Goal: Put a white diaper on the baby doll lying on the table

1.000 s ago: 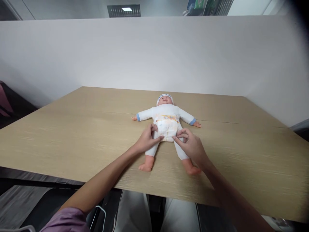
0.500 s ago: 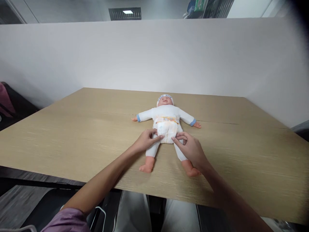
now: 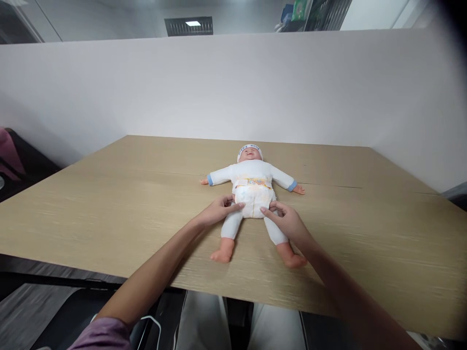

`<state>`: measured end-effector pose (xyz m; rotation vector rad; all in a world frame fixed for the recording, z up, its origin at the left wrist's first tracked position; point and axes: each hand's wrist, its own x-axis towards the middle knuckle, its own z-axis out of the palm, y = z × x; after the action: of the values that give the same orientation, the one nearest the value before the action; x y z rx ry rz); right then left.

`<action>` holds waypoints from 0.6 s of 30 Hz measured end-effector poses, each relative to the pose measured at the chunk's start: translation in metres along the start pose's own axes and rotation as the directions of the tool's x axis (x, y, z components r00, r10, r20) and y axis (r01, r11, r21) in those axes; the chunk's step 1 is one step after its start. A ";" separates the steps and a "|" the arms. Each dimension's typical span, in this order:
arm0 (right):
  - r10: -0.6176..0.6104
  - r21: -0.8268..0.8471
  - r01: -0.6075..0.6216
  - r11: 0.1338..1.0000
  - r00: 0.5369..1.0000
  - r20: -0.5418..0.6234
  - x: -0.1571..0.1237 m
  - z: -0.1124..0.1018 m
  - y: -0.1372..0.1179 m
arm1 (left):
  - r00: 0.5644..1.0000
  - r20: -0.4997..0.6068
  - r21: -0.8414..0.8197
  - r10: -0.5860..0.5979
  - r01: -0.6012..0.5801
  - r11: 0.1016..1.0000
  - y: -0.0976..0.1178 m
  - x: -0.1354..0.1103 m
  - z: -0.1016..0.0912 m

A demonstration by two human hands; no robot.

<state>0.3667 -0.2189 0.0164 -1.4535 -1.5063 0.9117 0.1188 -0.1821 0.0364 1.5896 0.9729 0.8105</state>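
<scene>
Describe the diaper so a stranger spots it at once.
On the tan table lies a doll, face up with arms spread. The diaper covers its hips, between the left hand and right hand. Unlike the surrounding white suit, it has a colourful printed band at its waist.

we see a doll [image 3: 251, 167] in a white suit [image 3: 230, 226] with blue cuffs [image 3: 292, 185] and a white headband [image 3: 248, 146] with dark lettering [image 3: 255, 147]. its diaper [image 3: 251, 201] is white, crossed by a printed band [image 3: 254, 182] of orange and yellow. our bench [image 3: 109, 204] is light tan with faint wood-grain streaks, our sleeve [image 3: 104, 335] purple, our trousers [image 3: 204, 318] pale grey, the partition [image 3: 237, 87] white.
</scene>
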 end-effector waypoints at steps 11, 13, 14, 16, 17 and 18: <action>-0.099 -0.080 0.093 0.992 0.992 -0.077 -0.005 0.005 -0.005 | 0.995 0.022 -0.204 -0.096 0.099 0.974 -0.003 0.003 -0.002; -0.103 -0.111 0.093 0.989 0.991 -0.082 -0.007 0.006 -0.003 | 0.995 0.020 -0.203 -0.098 0.100 0.974 -0.006 0.004 -0.002; -0.101 -0.113 0.091 0.989 0.992 -0.081 -0.007 0.007 -0.002 | 0.995 0.018 -0.197 -0.096 0.098 0.975 -0.006 0.004 -0.002; -0.105 -0.113 0.095 0.989 0.991 -0.087 -0.006 0.008 0.002 | 0.996 0.014 -0.179 -0.088 0.090 0.980 -0.006 0.004 -0.002; -0.106 -0.105 0.097 0.990 0.990 -0.091 -0.005 0.009 0.003 | 0.996 0.012 -0.164 -0.083 0.084 0.983 -0.005 0.004 -0.002; -0.100 -0.084 0.092 0.992 0.991 -0.086 -0.003 0.009 0.005 | 0.997 0.007 -0.146 -0.075 0.075 0.986 -0.004 0.003 -0.002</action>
<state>0.3599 -0.2217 0.0082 -1.4459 -1.5468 0.7265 0.1177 -0.1778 0.0327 1.4191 0.9449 0.8102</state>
